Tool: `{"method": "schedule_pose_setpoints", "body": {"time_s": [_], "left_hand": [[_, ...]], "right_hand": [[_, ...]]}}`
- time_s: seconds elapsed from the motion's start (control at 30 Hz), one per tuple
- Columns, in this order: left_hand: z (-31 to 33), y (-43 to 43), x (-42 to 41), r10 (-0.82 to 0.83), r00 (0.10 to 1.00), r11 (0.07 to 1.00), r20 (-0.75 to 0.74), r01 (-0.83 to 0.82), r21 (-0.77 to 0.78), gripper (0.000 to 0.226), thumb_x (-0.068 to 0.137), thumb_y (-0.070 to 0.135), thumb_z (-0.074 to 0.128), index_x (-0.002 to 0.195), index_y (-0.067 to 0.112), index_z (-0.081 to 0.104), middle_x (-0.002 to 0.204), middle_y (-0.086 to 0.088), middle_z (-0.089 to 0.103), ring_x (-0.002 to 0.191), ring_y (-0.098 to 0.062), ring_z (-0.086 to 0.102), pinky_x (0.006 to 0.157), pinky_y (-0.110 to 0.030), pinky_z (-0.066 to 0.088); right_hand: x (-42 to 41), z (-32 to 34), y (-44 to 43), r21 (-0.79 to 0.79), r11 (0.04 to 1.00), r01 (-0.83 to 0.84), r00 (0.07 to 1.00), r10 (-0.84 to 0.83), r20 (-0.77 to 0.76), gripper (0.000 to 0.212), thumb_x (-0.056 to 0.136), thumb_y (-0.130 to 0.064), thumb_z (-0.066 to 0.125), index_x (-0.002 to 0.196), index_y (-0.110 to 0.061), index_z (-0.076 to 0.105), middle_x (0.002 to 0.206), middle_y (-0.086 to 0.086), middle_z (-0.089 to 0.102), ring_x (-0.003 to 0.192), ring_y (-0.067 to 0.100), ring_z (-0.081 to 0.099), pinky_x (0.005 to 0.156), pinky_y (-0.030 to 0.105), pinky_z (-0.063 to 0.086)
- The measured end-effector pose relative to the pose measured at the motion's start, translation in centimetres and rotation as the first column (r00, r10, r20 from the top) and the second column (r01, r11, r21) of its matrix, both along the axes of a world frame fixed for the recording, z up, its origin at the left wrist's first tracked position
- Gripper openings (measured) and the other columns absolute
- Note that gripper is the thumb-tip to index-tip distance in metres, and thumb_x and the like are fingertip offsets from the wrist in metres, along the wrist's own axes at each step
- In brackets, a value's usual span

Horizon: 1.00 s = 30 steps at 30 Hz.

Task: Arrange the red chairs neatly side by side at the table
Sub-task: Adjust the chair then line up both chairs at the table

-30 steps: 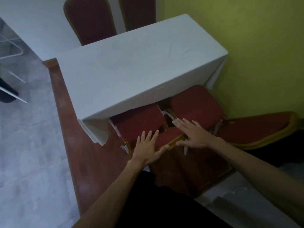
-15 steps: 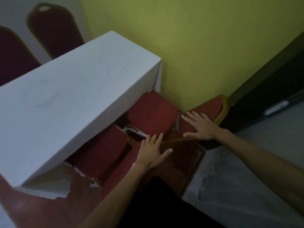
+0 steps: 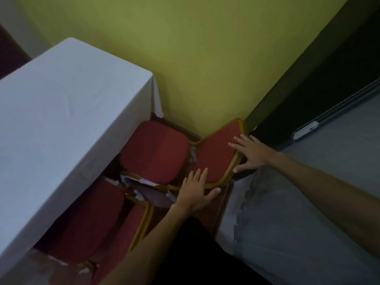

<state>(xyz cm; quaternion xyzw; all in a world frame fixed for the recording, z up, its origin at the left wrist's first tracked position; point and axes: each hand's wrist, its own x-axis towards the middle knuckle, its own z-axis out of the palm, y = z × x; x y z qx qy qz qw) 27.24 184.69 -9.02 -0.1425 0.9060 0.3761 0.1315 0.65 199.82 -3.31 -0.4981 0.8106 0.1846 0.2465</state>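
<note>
Two red chairs with gold frames stand pushed in at a table under a white cloth [image 3: 67,112]. The right chair, beside the yellow wall, shows its seat [image 3: 156,149] and its backrest [image 3: 216,157]. My left hand [image 3: 195,194] lies on the backrest's near edge, fingers on the padding and thumb under the gold frame. My right hand [image 3: 250,154] holds the backrest's far side edge the same way. The left chair's seat [image 3: 88,219] is half under the cloth, and its backrest [image 3: 131,233] stands by my left forearm.
The yellow wall [image 3: 195,58] runs close behind the right chair. A dark doorway [image 3: 329,95] opens at the right with grey floor [image 3: 308,202] before it. Torn white wrapping [image 3: 141,184] hangs between the two seats. Another red chair back [image 3: 10,56] shows at the far left.
My view has swung right toward the wall. Both hands left the left chair's backrest and now rest on the right chair's backrest, which stands closer to the table.
</note>
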Motion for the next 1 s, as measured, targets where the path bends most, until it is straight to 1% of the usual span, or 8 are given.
{"method": "schedule_pose_setpoints", "body": {"time_s": [0.17, 0.27, 0.4, 0.5, 0.63, 0.8, 0.9, 1.0], "left_hand": [[-0.4, 2.0, -7.1, -0.021, 0.999, 0.999, 0.038, 0.019, 0.047, 0.091, 0.090, 0.078, 0.029, 0.159, 0.024, 0.004, 0.166, -0.009, 0.011, 0.151, -0.032, 0.009, 0.121, -0.052, 0.013], [-0.9, 3.1, -10.0, -0.001, 0.998, 0.996, 0.059, -0.004, 0.087, 0.089, 0.092, 0.075, 0.032, 0.158, 0.024, 0.004, 0.166, -0.009, 0.009, 0.152, -0.032, 0.008, 0.121, -0.051, 0.012], [-1.8, 4.3, -12.4, 0.041, 0.991, 0.991, 0.125, -0.057, 0.125, 0.089, 0.092, 0.075, 0.030, 0.159, 0.024, 0.001, 0.167, -0.008, 0.004, 0.152, -0.032, 0.008, 0.121, -0.051, 0.012], [-2.3, 4.4, -13.9, 0.066, 0.982, 0.985, 0.176, -0.092, 0.146, 0.088, 0.093, 0.073, 0.030, 0.159, 0.024, -0.002, 0.167, -0.009, 0.002, 0.151, -0.033, 0.008, 0.121, -0.052, 0.013], [-2.5, 4.5, -14.8, 0.073, 0.978, 0.986, 0.196, -0.100, 0.134, 0.088, 0.094, 0.072, 0.031, 0.159, 0.024, -0.005, 0.166, -0.011, 0.000, 0.151, -0.034, 0.010, 0.119, -0.053, 0.015], [-3.6, 4.5, -14.3, 0.080, 0.977, 0.985, 0.195, -0.107, 0.132, 0.088, 0.094, 0.073, 0.030, 0.158, 0.025, -0.007, 0.166, -0.013, 0.000, 0.149, -0.035, 0.016, 0.119, -0.053, 0.020], [-3.9, 5.1, -13.9, 0.086, 0.973, 0.981, 0.214, -0.121, 0.154, 0.089, 0.093, 0.073, 0.030, 0.158, 0.023, -0.004, 0.166, -0.013, 0.006, 0.146, -0.036, 0.022, 0.117, -0.053, 0.025], [-3.9, 5.7, -13.7, 0.069, 0.969, 0.982, 0.237, -0.108, 0.157, 0.088, 0.095, 0.070, 0.033, 0.158, 0.023, -0.004, 0.166, -0.012, 0.007, 0.146, -0.036, 0.024, 0.115, -0.054, 0.029]], "right_hand": [[-7.6, -0.3, 0.0, 0.074, 0.996, -0.051, 0.999, 0.051, 0.010, 0.116, 0.074, -0.093, 0.043, 0.160, -0.028, 0.000, 0.167, 0.008, -0.007, 0.153, 0.030, -0.004, 0.120, 0.045, -0.004], [-10.5, -1.1, -0.9, 0.095, 0.986, -0.140, 0.990, 0.137, 0.037, 0.114, 0.075, -0.092, 0.041, 0.160, -0.027, 0.002, 0.167, 0.008, -0.007, 0.153, 0.028, -0.004, 0.120, 0.044, -0.005], [-13.6, -1.7, -2.8, 0.144, 0.946, -0.291, 0.955, 0.279, 0.097, 0.119, 0.070, -0.097, 0.038, 0.160, -0.027, 0.005, 0.167, 0.005, -0.007, 0.153, 0.025, -0.010, 0.120, 0.044, -0.010], [-15.3, -2.3, -4.0, 0.154, 0.903, -0.401, 0.912, 0.377, 0.164, 0.120, 0.068, -0.099, 0.037, 0.160, -0.027, 0.009, 0.168, 0.003, 0.001, 0.153, 0.023, -0.005, 0.123, 0.045, -0.008], [-17.6, -2.5, -5.3, 0.158, 0.880, -0.449, 0.883, 0.408, 0.233, 0.115, 0.070, -0.096, 0.041, 0.159, -0.027, 0.017, 0.167, -0.001, 0.013, 0.153, 0.020, 0.005, 0.124, 0.046, -0.004], [-18.8, -3.0, -6.4, 0.184, 0.839, -0.512, 0.846, 0.456, 0.276, 0.114, 0.070, -0.097, 0.039, 0.159, -0.028, 0.019, 0.167, 0.000, 0.014, 0.153, 0.020, 0.007, 0.123, 0.045, -0.004], [-19.0, -3.3, -6.1, 0.159, 0.838, -0.522, 0.836, 0.465, 0.292, 0.111, 0.071, -0.095, 0.042, 0.159, -0.029, 0.020, 0.167, -0.001, 0.014, 0.153, 0.019, 0.007, 0.122, 0.043, -0.006], [-19.3, -3.7, -5.5, 0.069, 0.861, -0.503, 0.838, 0.467, 0.282, 0.111, 0.070, -0.095, 0.045, 0.158, -0.029, 0.025, 0.165, -0.001, 0.019, 0.152, 0.019, 0.011, 0.121, 0.038, -0.006]]}}
